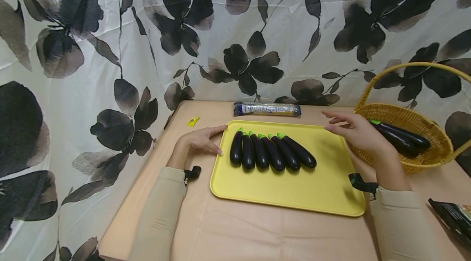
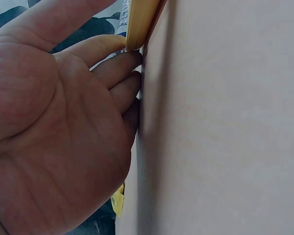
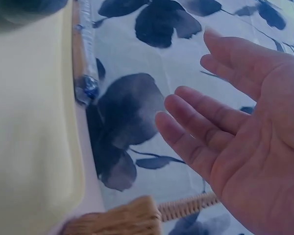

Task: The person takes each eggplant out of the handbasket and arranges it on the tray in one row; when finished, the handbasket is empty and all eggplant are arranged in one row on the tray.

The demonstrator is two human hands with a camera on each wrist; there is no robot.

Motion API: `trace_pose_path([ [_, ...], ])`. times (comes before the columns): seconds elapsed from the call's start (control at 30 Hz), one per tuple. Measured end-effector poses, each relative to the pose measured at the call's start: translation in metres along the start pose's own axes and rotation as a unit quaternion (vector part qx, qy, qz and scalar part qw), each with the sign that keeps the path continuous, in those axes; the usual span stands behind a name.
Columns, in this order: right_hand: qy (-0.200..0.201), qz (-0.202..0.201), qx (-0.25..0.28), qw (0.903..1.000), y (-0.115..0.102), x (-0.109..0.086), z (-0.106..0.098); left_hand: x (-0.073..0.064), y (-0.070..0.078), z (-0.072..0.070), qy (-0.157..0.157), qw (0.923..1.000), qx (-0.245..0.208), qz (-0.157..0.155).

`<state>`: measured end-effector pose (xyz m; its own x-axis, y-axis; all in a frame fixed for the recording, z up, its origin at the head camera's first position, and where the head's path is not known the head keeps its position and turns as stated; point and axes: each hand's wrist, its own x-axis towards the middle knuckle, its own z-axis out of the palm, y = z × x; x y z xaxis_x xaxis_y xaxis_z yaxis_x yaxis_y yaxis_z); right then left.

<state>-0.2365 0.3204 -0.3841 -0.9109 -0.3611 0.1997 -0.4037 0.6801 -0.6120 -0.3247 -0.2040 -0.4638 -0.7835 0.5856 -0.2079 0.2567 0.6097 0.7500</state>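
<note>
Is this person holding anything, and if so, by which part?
No clear grip shows: the bare left hand touches the left rim of the flat, yellow, rectangular tray; the bare right hand holds nothing.

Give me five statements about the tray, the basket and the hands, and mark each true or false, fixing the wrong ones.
1. Six eggplants lie on the yellow tray. True.
2. The right hand grips an eggplant. False: it holds nothing, its fingers extended.
3. The wicker basket stands left of the tray in the head view. False: it stands on the right.
4. The left hand is at the tray's left edge. True.
5. The basket is empty. False: more eggplants lie in it.
</note>
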Motion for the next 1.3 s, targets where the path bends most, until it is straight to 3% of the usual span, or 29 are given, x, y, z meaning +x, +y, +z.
trace_pose_path([
  [0.5, 0.087, 0.075, -0.018, 0.9932, 0.023, -0.027, -0.033, 0.001, 0.001, 0.001, 0.001, 1.0, -0.005, 0.001],
  [0.83, 0.124, 0.076, -0.033, 0.9888, 0.04, -0.04, -0.047, 0.0, 0.002, 0.0, 0.0, 1.0, -0.007, 0.0],
  [1.3, 0.111, 0.124, -0.05, 0.9847, 0.069, -0.048, -0.056, 0.0, 0.002, -0.001, -0.001, 1.0, 0.003, -0.006],
])
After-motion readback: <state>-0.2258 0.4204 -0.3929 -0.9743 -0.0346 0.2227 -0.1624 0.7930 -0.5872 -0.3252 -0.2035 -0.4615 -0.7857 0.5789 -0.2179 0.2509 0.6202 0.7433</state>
